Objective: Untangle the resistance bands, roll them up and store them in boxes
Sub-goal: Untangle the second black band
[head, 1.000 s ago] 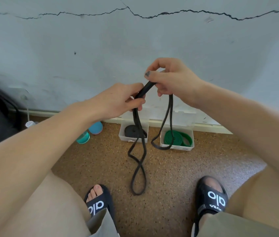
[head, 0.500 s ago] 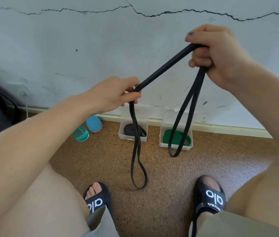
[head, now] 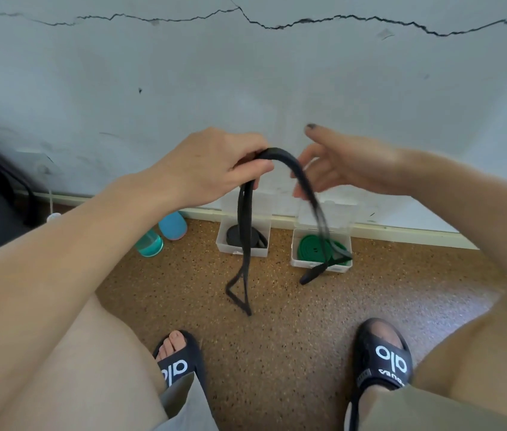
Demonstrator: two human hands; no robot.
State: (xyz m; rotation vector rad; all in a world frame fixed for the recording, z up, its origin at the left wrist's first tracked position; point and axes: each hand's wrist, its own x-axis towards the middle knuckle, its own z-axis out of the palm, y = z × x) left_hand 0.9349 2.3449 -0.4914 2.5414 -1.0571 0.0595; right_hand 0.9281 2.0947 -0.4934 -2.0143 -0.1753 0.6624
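the left hand point(head: 214, 169) pinches the black band point(head: 280, 157) at the top of its arch, thumb under and fingers curled over, which seems meant to give the strap one fixed high point so both tails can hang free and show any twists. one tail drops straight down from that pinch as a doubled loop whose bottom ends above the speckled floor point(head: 277, 337); the other tail curves over to the right and falls, blurred, in front of the green band's box point(head: 320, 265). the right hand point(head: 345, 163) is spread, fingers loose and apart, holding nothing, though some fingers lie just beside or maybe brushing the falling strap (the blur makes contact hard to judge). both forearms reach forward at about the same height, palms turned inward. against the wall, the left box point(head: 242, 248) already holds a rolled black band, the other a coiled green band point(head: 311, 248), so this strap looks like one left to roll.
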